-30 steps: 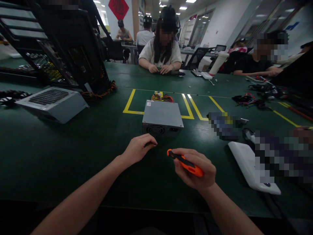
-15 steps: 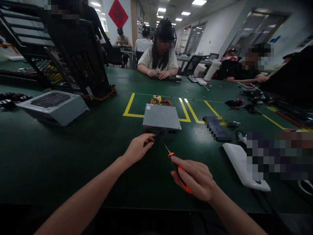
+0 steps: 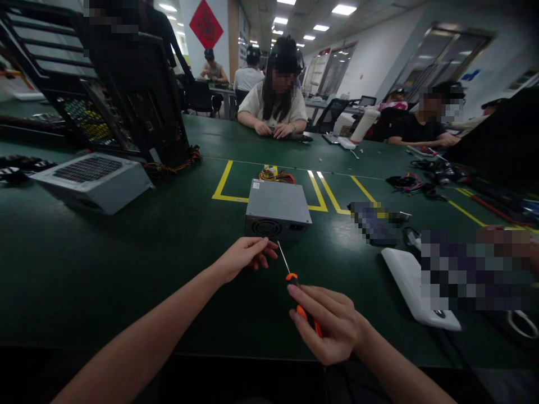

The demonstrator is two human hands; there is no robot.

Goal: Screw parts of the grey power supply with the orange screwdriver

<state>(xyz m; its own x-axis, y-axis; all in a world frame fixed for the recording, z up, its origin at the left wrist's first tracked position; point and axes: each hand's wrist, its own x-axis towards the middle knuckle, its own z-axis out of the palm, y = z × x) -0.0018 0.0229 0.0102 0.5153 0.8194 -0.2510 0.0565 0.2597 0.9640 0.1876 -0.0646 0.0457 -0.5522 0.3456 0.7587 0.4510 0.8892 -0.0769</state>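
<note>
1. Orange-handled screwdriver with a thin steel shaft [image 3: 295,292]: we hold it in our right hand [image 3: 332,328], fingers wrapped round the handle, so only strips of orange show between them.
2. Its tip points up and away toward the grey metal power supply box [image 3: 278,205], ending just short of the box's near face; whether the tip carries a screw we cannot make out.
3. Our left hand [image 3: 242,258] hovers over the dark green table [image 3: 126,269] just in front of the box, thumb and forefinger pinched together, the other fingers loosely curled. Anything between the fingertips is too small to tell.
4. The box lies flat, half inside a yellow taped outline [image 3: 223,182], its round fan grille facing us. A bundle of coloured wires [image 3: 275,175] shows behind it, mostly hidden by the box.
5. To our right a white flat device [image 3: 410,283] lies on the table, partly covered by a blurred patch, and another patch hides what lies beside the box.
6. At far left a second grey box with a vented top [image 3: 92,179] rests tilted before a black open computer case [image 3: 126,95], whose top is cut off by the frame.
7. Across the table a person in a white shirt [image 3: 275,104] sits with both hands on the tabletop; what they hold is unclear.
</note>
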